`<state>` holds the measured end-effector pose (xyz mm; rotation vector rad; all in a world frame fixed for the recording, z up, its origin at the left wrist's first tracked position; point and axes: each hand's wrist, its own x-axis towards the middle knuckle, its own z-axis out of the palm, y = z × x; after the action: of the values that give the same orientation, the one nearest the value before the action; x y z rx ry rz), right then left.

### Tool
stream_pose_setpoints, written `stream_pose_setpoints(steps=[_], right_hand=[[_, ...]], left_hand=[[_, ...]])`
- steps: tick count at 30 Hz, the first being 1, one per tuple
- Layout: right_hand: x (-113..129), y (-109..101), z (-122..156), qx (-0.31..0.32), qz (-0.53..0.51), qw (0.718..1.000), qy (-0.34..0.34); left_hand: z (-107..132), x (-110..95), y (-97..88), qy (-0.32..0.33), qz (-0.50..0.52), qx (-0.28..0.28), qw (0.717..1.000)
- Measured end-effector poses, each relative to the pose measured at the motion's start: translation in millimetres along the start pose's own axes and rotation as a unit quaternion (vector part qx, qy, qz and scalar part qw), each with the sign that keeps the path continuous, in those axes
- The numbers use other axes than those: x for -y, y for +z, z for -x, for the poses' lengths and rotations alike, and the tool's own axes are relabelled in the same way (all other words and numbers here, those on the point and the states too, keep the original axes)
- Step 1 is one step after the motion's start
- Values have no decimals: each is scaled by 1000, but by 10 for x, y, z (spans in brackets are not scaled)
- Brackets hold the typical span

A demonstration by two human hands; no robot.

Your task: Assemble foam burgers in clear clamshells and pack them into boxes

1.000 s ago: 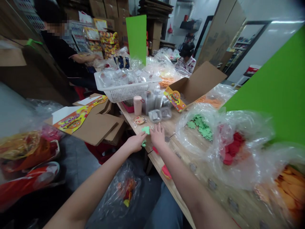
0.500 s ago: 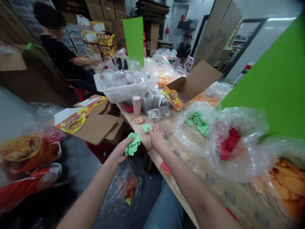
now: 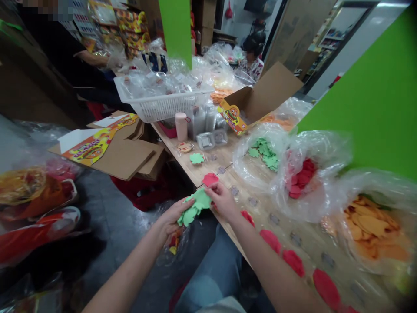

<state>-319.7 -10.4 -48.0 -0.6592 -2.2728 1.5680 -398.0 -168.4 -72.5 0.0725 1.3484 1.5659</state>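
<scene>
In my left hand [image 3: 172,218] is a fanned stack of green scalloped lettuce-shaped pieces [image 3: 189,214], held past the table's front edge. My right hand [image 3: 223,201] pinches the edge of the top green piece [image 3: 202,198], which still overlaps the stack. Just beyond those fingers a red piece [image 3: 210,178] lies on the table. Farther back, one green piece [image 3: 196,158] rests flat. A row of red pieces [image 3: 293,262] runs along the near edge beneath my right forearm, which covers part of it.
Plastic bags hold green pieces [image 3: 265,152], red pieces [image 3: 302,177] and orange pieces [image 3: 371,226] on the right. A white basket [image 3: 166,106], pink bottle [image 3: 181,126] and open carton [image 3: 270,95] stand behind. Flattened boxes [image 3: 127,158] lie left. Two people sit across.
My right hand has left the green piece on the table and come back to the stack, taking hold of its top piece. The view has tipped down, showing more red pieces.
</scene>
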Motion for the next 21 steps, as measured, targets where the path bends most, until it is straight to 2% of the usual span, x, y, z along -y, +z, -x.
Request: stream_pose_setpoints(steps=[2,3,4,6,8,11,14,17,19,21], right_hand=[[-5,-101,-222,-57,55,997,7],[-6,-141,-335,-86,128,988,-16],[-8,-163,-432,-98,214,971,-51],[-24,-141,-547,-67,362,922,-120],[-63,-51,-535,-14,430,889,-156],[-153,56,-368,23,438,882,-172],[-246,-19,-229,9,431,886,-172],[-307,-191,-228,-44,437,891,-114],[-323,-261,-266,-44,468,880,-64],[-320,-265,-288,-12,498,866,-40]], left_hand=[[-11,-6,-92,4,-9,-17,1000],[-21,-31,-133,15,-27,-25,999],[-35,-70,-167,28,-60,-34,997],[-75,-170,-210,75,-173,-51,981],[-128,-276,-216,144,-317,-62,935],[-206,-396,-163,208,-500,-36,840],[-278,-473,-52,201,-620,24,758],[-387,-560,76,188,-708,31,680],[-479,-628,142,184,-746,29,640],[-562,-687,178,187,-766,43,613]])
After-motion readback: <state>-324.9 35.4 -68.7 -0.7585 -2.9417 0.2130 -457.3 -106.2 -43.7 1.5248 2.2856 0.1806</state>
